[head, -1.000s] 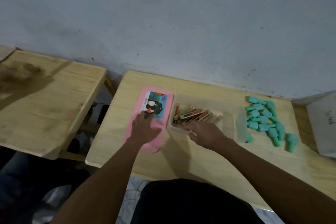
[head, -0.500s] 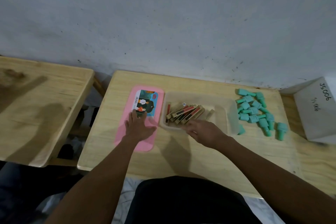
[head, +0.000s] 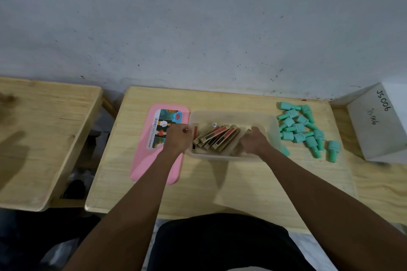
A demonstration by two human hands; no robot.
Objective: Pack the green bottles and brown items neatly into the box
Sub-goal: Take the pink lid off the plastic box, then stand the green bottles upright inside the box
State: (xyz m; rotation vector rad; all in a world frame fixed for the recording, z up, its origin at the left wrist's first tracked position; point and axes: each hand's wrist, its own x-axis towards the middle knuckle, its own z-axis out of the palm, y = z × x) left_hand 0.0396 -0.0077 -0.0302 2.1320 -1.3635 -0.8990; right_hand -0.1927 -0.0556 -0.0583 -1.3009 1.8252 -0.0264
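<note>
A translucent plastic box [head: 233, 115] sits mid-table. Inside it lie several brown packets with red and black stripes [head: 217, 137], leaning in a row. My left hand [head: 178, 138] has its fingers curled over the box's left rim. My right hand [head: 253, 142] reaches into the box at the right end of the packets, fingers bent against them; whether it pinches one I cannot tell. Several green bottles [head: 301, 127] lie in a loose pile on the table right of the box.
A pink lid [head: 154, 160] with a picture label lies flat left of the box. A white carton [head: 378, 121] marked JS006 stands at the far right. A second wooden table [head: 44, 138] stands to the left across a gap. A wall backs both.
My left hand left the pink lid and took the box's left rim. My right hand moved from the box's front edge into its right side.
</note>
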